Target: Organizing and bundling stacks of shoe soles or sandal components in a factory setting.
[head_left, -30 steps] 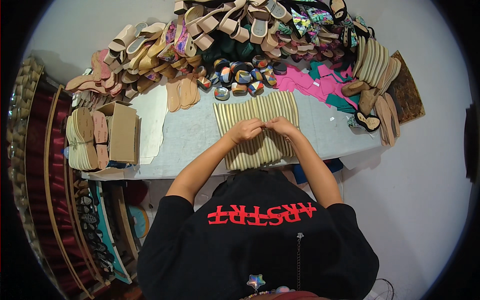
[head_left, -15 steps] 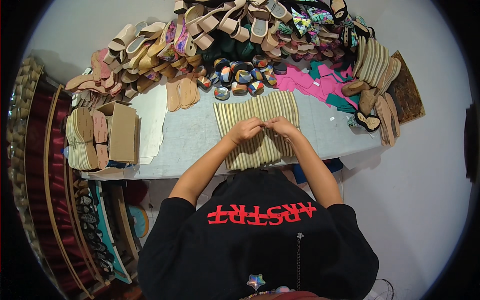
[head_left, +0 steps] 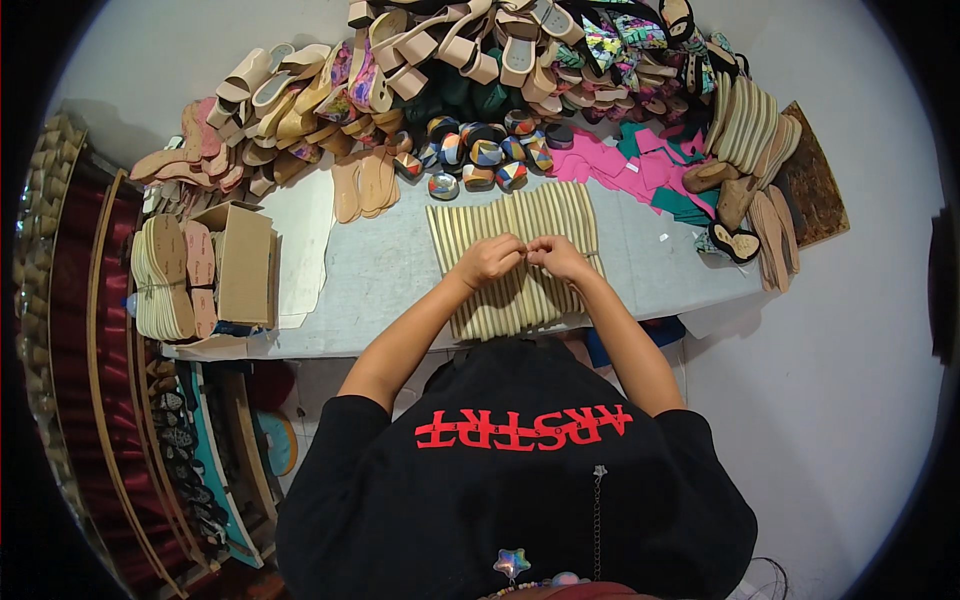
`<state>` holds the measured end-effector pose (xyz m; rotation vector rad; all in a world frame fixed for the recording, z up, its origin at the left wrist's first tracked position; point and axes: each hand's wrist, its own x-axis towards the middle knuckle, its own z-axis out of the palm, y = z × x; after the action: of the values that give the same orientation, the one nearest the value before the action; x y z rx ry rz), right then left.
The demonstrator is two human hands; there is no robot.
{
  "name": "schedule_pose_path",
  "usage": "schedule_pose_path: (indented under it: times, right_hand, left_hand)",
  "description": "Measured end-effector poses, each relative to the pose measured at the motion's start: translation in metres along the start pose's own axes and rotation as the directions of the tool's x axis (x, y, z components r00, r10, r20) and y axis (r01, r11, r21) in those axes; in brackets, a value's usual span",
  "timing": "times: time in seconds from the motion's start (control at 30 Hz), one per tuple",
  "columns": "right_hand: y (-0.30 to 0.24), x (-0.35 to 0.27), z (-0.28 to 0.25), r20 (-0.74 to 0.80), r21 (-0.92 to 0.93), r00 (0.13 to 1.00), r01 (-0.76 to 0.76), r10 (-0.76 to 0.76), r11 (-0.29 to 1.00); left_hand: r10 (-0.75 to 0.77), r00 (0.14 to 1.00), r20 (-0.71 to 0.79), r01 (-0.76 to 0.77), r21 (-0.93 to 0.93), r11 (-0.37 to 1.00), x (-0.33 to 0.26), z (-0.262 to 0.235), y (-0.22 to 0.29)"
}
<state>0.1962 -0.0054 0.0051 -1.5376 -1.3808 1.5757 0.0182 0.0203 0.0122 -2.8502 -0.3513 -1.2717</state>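
A wide bundle of cream and olive striped shoe soles (head_left: 515, 212) lies on the table right in front of me, its layers packed side by side. Over the middle of it, my left hand (head_left: 492, 260) and my right hand (head_left: 560, 257) meet with their fingertips almost touching. Both are closed in a pinch. Whatever sits between the fingers is too small to make out. My wrists rest over the near half of the bundle and hide part of its stripes.
Heeled sandals (head_left: 480, 60) are heaped along the back. Colourful patterned heel blocks (head_left: 487, 152), pink scraps (head_left: 610, 170) and tan insoles (head_left: 365, 185) lie before them. A cardboard box (head_left: 248, 265) and a tied stack of soles (head_left: 158, 280) stand at left. A striped sole stack (head_left: 750, 125) leans at right.
My right hand has shifted slightly left and its fingers have drawn in closer to the left hand's. The bundle and my left hand stay nearly where they were.
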Motion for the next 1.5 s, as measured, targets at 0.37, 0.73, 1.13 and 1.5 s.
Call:
schedule_pose_path:
  times: [0.37, 0.73, 1.13, 1.5]
  right_hand:
    - [0.001, -0.020, 0.030, -0.416, -0.568, 0.799, 0.144, -0.433, 0.811]
    - [0.009, -0.013, 0.011, -0.273, -0.221, 0.927, 0.198, -0.256, 0.955]
    - [0.000, -0.019, 0.018, -0.351, -0.475, 0.885, 0.114, -0.307, 0.873]
    - [-0.005, -0.018, 0.021, -0.408, -0.487, 0.871, 0.048, -0.275, 0.872]
  left_hand:
    - [-0.309, 0.936, -0.170, 0.311, -0.010, 0.950, 0.001, 0.003, 0.028]
    - [-0.521, 0.841, -0.145, 0.490, -0.203, 0.848, -0.004, 0.009, 0.026]
    - [-0.785, 0.462, 0.413, 0.853, -0.451, 0.265, 0.007, -0.002, -0.002]
    - [-0.761, 0.430, 0.486, 0.877, -0.426, 0.223, 0.009, 0.001, -0.015]
